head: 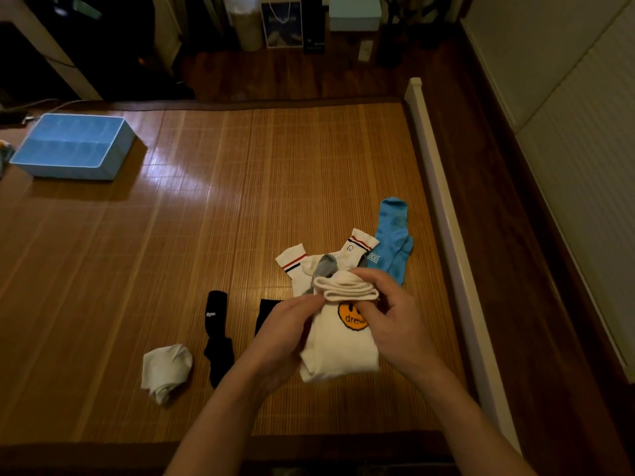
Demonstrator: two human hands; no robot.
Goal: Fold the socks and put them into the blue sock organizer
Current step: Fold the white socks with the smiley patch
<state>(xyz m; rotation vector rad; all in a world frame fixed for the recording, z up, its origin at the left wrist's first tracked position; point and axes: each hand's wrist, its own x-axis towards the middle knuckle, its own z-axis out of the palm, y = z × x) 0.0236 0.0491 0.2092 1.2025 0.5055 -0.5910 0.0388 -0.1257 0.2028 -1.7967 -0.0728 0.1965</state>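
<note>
Both my hands hold a white sock pair with an orange smiley face (338,348) above the bamboo mat. My left hand (285,334) grips its left side, and my right hand (395,321) pinches the folded cuff at the top. The blue sock organizer (113,156) sits far off at the mat's back left, its compartments showing nothing inside. A balled white sock (166,371) lies on the mat to the left. Beside it is a black sock (217,334). Behind my hands lie white socks with red and blue stripes (295,261), a grey sock (324,266) and light blue socks (393,235).
The bamboo mat (240,183) covers a low platform. A white rail (443,218) runs along its right edge, with a white wall panel beyond. Boxes and bags stand on the wooden floor at the back. A second black sock (266,312) peeks out under my left hand.
</note>
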